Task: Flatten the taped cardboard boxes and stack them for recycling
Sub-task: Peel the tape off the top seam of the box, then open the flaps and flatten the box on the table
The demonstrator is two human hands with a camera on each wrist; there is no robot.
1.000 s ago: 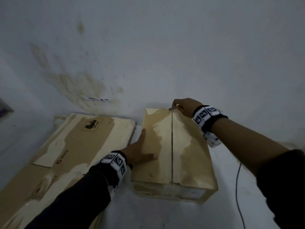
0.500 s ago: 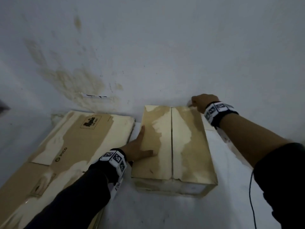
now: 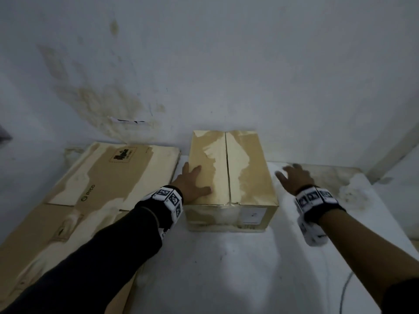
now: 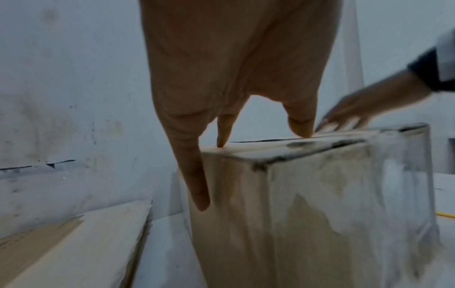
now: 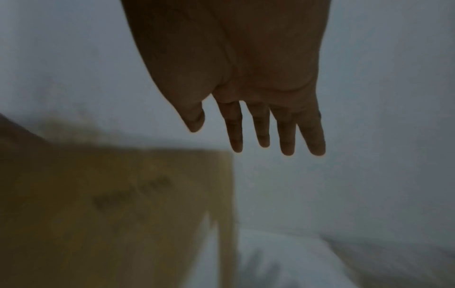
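A: Why is the left hand [image 3: 192, 185] flat on the cardboard box [image 3: 231, 175]?
B: Probably steadying it on the white table [image 3: 226, 268], beside the flattened boxes [image 3: 95, 189].
A: And the right hand [image 3: 294, 177]?
B: Spread, empty, just right of it, likely reaching for the side.

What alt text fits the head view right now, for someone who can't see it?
A left hand presses flat on the top of an upright cardboard box on a white surface, while the open right hand hovers beside the box. Flattened cardboard lies to the left, below a stained wall.
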